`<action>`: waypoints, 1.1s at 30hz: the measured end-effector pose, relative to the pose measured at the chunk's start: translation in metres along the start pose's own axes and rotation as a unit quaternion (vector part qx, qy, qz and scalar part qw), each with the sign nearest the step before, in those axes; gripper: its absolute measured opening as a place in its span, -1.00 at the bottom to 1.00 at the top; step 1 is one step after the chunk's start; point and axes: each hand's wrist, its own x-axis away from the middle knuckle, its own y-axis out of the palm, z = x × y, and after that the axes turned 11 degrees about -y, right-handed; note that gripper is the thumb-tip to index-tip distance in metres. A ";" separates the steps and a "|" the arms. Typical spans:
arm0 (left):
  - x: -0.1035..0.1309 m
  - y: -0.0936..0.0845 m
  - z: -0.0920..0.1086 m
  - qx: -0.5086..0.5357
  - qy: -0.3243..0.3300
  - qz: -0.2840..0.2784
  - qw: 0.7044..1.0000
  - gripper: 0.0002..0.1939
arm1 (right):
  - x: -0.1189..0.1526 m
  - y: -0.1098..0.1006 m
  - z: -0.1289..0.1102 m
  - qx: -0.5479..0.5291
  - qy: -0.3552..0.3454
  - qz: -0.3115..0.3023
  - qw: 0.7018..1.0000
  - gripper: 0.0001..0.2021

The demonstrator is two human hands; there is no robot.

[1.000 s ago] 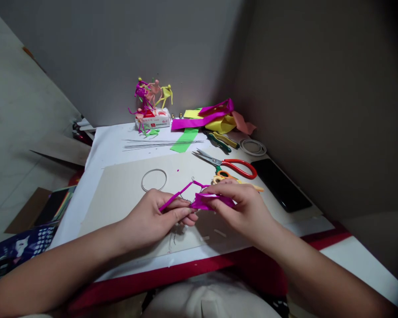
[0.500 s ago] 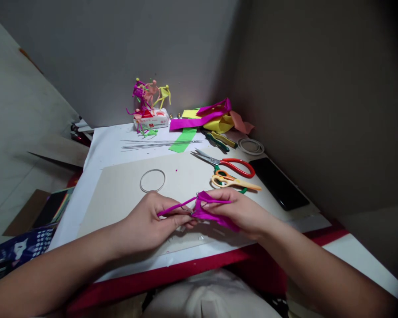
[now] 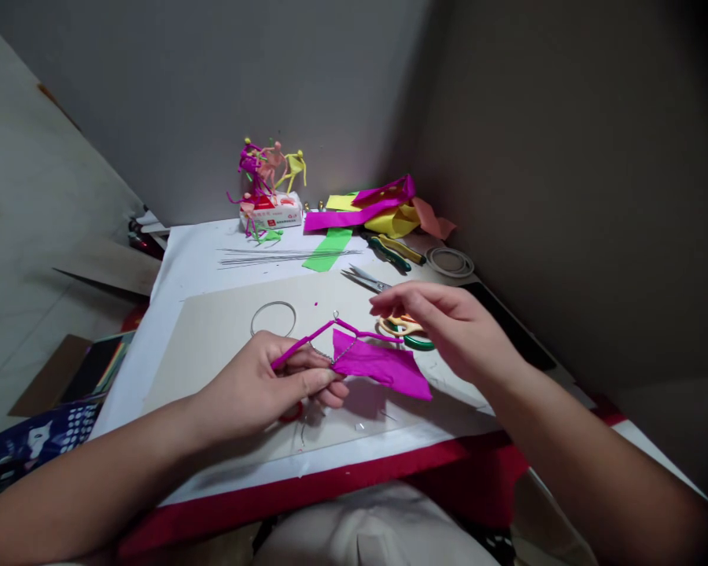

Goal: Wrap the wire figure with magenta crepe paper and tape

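My left hand [image 3: 298,381] pinches a wire figure [image 3: 345,325] by its lower part. Magenta paper wraps its arm-like wires, bare twisted wire forms the middle, and a small wire loop stands on top. From the pinch a magenta crepe paper strip [image 3: 383,368] spreads to the right, its far end loose. My right hand [image 3: 442,318] hovers apart from the figure, fingers stretched out and holding nothing. Beneath it lie red-handled scissors [image 3: 366,277], partly hidden, and orange-and-cream scissors [image 3: 392,326].
Toward the back are a small box [image 3: 271,212] bearing several coloured wire figures, straight wires [image 3: 259,258], coloured paper strips [image 3: 383,208], pliers [image 3: 389,253] and a wire coil [image 3: 450,262]. A wire ring [image 3: 273,304] lies on the board. A black phone [image 3: 513,334] is at right.
My right hand has let go of the magenta paper and moved up and right, over the scissors. The strip now hangs free, and more of the wire figure shows.
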 end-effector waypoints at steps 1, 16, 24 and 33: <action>0.000 0.000 0.001 0.006 -0.011 -0.005 1.000 -0.87 | 0.001 -0.002 -0.007 0.048 -0.025 -0.046 0.997 -0.76; 0.004 -0.006 0.001 -0.096 -0.066 -0.219 0.969 -0.82 | -0.010 -0.011 -0.059 0.375 -0.289 -0.459 0.752 -0.83; -0.005 -0.007 0.007 0.019 -0.023 -0.034 0.999 -0.84 | 0.030 0.016 -0.046 0.447 -0.345 -0.072 0.822 -0.74; -0.004 -0.003 0.002 -0.017 0.039 0.024 0.999 -0.86 | 0.039 0.039 -0.005 0.402 -0.317 -0.056 0.858 -0.72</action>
